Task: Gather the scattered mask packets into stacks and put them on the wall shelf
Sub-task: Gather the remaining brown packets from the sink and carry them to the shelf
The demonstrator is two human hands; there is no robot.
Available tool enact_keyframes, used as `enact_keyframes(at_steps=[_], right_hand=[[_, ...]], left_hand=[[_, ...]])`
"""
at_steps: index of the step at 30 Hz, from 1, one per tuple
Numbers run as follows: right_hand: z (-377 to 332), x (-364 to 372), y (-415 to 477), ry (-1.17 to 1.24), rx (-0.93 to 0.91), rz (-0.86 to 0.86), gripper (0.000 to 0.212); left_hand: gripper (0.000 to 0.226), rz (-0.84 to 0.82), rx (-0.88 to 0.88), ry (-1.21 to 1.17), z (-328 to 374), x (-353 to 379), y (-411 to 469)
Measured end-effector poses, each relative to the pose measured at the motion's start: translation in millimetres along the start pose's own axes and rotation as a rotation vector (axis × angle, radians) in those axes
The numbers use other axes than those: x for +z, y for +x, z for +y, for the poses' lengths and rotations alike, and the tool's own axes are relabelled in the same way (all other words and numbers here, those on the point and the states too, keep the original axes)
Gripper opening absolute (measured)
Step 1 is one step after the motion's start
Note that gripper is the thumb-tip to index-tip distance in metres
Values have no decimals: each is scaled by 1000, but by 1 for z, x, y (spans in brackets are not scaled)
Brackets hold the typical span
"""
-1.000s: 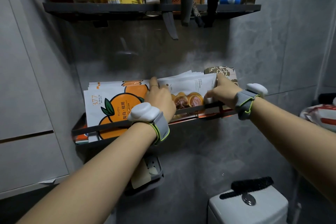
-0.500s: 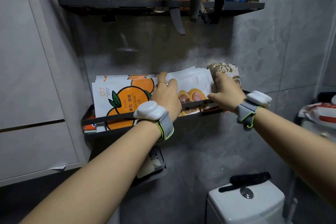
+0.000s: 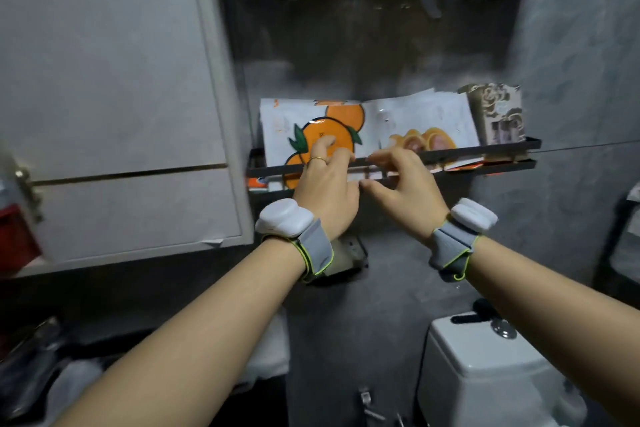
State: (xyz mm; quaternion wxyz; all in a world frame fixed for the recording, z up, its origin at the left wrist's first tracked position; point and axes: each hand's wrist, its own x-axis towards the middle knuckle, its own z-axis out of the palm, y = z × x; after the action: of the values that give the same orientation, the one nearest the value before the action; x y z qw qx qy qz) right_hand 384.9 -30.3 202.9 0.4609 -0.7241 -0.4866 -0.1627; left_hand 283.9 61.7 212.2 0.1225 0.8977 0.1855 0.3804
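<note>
Black metal rail of the wall shelf point(image 3: 485, 149) runs across the front of the mask packets, and both of my hands are working at that rail. The orange-print packets point(image 3: 311, 125) stand at the left end of the shelf, the stack with the pink-and-yellow print point(image 3: 426, 128) stands just beside them to the right, and a patterned box point(image 3: 498, 114) closes off the right end. All of them lean back against the grey wall behind the rail. My left hand point(image 3: 325, 187) is open with the fingers spread; the fingertips point(image 3: 325, 142) press flat on the front orange-print packet, and nothing is gripped. My right hand point(image 3: 401, 184) is also open, its fingers curled loosely at the rail just below the seam between the two stacks; motion blur hides whether they touch a packet edge or only the rail. I judge the step in hand to be seating and squaring the stacks. To do it well, I should press the front faces back evenly so the packets stand flush, push the lower edges fully behind the rail, and close any gap between the two stacks with sideways pressure from both hands. Some lower edges show below the rail at the right; these probably need tucking in. Light pressure is advised, since thin foil packets are likely to buckle or slide over one another.
</note>
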Motion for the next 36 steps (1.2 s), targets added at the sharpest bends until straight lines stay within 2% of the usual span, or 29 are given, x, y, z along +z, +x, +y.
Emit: enact_keyframes(at_steps=[6,20,24,29,36], right_hand=[[-56,76,-38,116,53,-107,28],[-199,273,-157,306,101,-405,22],[-216,307,-180,311,123,-460,22],[-236,346,-212,292,183,-581,25],[-227,394,-246,220,264,-718,25]], left_hand=[[31,-5,-122,4,-61,-44,-61],[29,-130,-439,78,-239,-148,-235],[29,-176,-473,84,-268,-161,-270],[31,-278,-596,61,-309,-170,-317],[32,-399,-745,8,-357,-162,-360]])
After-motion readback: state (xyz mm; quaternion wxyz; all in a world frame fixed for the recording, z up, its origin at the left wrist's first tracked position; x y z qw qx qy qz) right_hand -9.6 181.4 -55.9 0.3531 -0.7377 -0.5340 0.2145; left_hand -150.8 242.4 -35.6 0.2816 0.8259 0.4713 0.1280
